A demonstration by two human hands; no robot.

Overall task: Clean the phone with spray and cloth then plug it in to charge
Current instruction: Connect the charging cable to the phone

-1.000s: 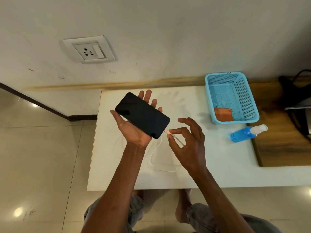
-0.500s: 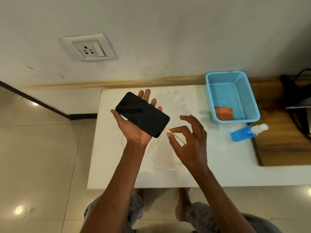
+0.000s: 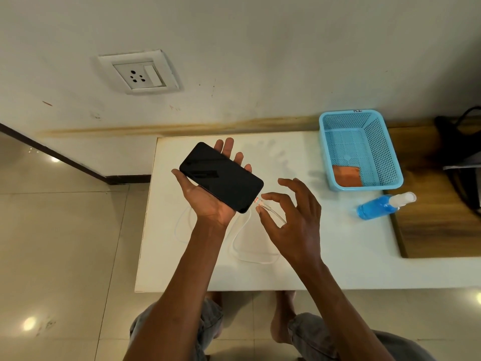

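**Cable plug held at the phone's port**

White table (image 3: 325, 256) stands against the wall, a socket (image 3: 139, 72) above. At far right, a blue basket (image 3: 390, 162) holds an orange cloth (image 3: 347, 174); the spray bottle (image 3: 382, 205) lies near it. Left hand (image 3: 208, 201), fingers spread flat, carries the dark phone (image 3: 221, 177). Right hand (image 3: 294, 220) pinches the cable (image 3: 244, 246) plug; whether it is seated is unclear.

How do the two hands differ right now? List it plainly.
The left hand lies palm up, fingers straight, carrying the black glossy phone flat on top; the right hand faces palm down. The left hand grips nothing; the right hand pinches the white charging cable's plug between thumb and forefinger, its other fingers spread. Both hang above the white table, meeting at the phone's lower end.
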